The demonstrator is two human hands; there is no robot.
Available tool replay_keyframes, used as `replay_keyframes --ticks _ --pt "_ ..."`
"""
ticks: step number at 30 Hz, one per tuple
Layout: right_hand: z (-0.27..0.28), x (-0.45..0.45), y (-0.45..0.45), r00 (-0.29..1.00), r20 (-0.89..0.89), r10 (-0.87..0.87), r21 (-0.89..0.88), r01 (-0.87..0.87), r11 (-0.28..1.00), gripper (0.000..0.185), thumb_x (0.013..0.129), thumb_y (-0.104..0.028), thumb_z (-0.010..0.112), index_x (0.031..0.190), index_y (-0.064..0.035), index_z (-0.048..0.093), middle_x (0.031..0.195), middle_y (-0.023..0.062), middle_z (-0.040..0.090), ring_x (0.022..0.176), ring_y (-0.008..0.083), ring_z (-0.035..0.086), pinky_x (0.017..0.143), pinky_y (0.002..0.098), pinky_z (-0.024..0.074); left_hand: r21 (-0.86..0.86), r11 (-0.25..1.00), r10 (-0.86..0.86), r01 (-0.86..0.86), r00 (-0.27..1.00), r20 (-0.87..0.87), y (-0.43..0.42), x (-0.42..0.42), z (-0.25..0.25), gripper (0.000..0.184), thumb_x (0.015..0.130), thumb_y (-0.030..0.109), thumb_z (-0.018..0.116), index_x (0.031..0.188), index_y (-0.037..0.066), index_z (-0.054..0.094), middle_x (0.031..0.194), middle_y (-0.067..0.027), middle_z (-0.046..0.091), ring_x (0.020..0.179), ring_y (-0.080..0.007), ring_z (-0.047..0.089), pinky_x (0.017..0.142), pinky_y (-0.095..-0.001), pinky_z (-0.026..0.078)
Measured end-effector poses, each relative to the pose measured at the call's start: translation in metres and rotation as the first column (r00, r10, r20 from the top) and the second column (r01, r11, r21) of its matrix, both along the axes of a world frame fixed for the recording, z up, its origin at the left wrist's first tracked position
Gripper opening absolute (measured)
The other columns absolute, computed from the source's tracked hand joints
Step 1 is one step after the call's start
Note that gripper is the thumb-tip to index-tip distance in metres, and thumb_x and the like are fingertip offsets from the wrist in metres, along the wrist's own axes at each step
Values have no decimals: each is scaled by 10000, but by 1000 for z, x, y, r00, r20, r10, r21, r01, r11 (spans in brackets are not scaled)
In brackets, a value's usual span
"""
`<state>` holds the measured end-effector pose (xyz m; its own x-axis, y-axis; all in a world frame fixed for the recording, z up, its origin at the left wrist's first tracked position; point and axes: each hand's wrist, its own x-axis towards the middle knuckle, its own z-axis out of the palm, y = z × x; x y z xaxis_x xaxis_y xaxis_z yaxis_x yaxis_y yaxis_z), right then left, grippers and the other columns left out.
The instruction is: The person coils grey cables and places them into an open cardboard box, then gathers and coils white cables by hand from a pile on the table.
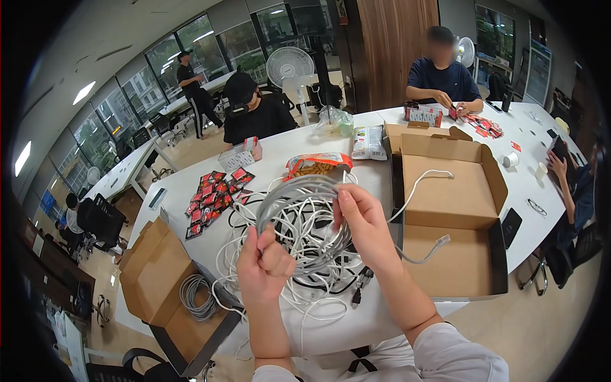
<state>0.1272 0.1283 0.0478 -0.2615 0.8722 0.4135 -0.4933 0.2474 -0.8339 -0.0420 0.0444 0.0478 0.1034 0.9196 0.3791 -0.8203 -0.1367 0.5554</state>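
Head view: left hand [267,264] and right hand [364,219] both grasp a looped grey cable [270,198] above tangled cables [312,280]. Step in hand, as judged: shaping the loops. Any next move calls for firm fingers and slack from the trailing plug [443,240] (apparently the same cable's), over the open box [449,274].

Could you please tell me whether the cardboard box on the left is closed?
No, its lid is folded back, and a coil of grey cable shows inside.
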Motion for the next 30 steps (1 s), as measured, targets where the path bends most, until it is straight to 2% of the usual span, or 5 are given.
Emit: replay_keyframes --ticks 4,10,18,25,30 --pt "5 4 -1 823 138 -551 499 423 756 327 895 -147 573 1177 7 510 1013 77 537 886 167 494 776 290 410 31 999 -20 19 1000 14 -1 -8 3 315 1022 348 225 846 137 378 450 69 165 339 -61 118 357 -253 123" --pt "7 5 3 754 116 -647 366 573 733 511 883 -98 553 1349 -8 364 1135 126 515 1003 223 502 807 333 428 103 987 110 -120 988 105 -9 -25 13 308 1023 345 238 835 143 372 456 64 166 342 -67 97 351 -271 87" --pt "13 10 -1 910 245 -334 372 230 899 159 860 2 544 960 -13 666 921 96 661 883 194 616 818 286 462 236 900 301 -367 913 275 -12 -43 15 249 1023 277 282 852 119 371 502 38 203 393 -74 153 405 -251 173" --pt "7 -5 -12 840 478 -256 751 -240 615 280 736 58 600 964 -80 686 1011 26 671 996 226 603 871 328 451 112 727 631 -678 723 280 -6 -37 10 231 1013 261 326 877 104 428 525 45 198 412 -70 140 410 -248 165" --pt "4 -19 -23 868 393 -304 831 -194 522 193 740 13 622 913 -72 638 946 20 652 904 253 576 821 363 441 -16 685 726 -729 680 104 -2 -19 13 220 991 308 380 858 136 411 524 64 188 419 -57 128 438 -244 146"
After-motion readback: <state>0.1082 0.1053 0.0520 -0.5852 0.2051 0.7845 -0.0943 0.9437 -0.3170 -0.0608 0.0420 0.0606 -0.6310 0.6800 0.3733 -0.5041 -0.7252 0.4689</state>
